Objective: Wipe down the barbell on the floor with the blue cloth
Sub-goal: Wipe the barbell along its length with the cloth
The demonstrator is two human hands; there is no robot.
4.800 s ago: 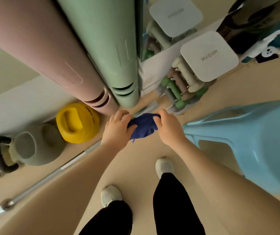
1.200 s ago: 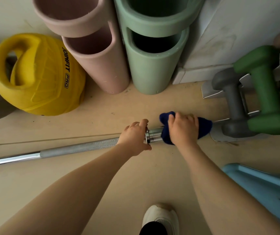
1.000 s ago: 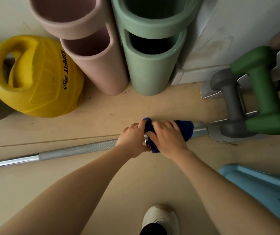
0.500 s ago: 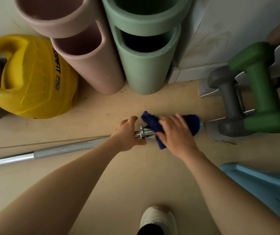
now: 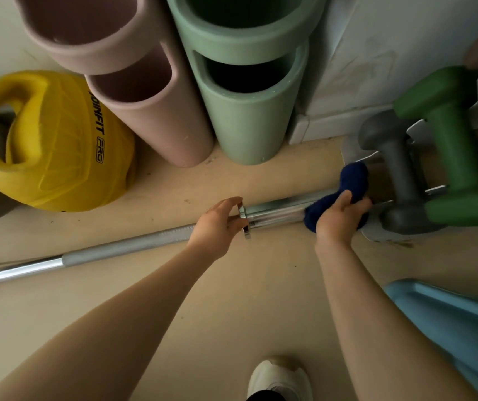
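Note:
A silver barbell (image 5: 122,250) lies on the beige floor, running from the lower left up to the right. My left hand (image 5: 217,224) grips the bar at its collar, where the knurled shaft meets the shiny sleeve. My right hand (image 5: 339,218) holds the dark blue cloth (image 5: 350,180) wrapped round the far right end of the sleeve, close to the dumbbell rack. Bare chrome sleeve shows between my two hands. The bar's right tip is hidden under the cloth.
A yellow kettlebell (image 5: 49,140) sits left of the bar. Pink (image 5: 150,111) and green (image 5: 249,111) foam rollers stand against the wall. A rack with grey (image 5: 397,175) and green (image 5: 457,157) dumbbells is at right, a light blue stool (image 5: 457,328) at lower right, my white shoe (image 5: 278,377) below.
My right hand has slid the cloth rightward along the sleeve from the collar to the bar's end, baring the chrome. My left hand has stayed at the collar.

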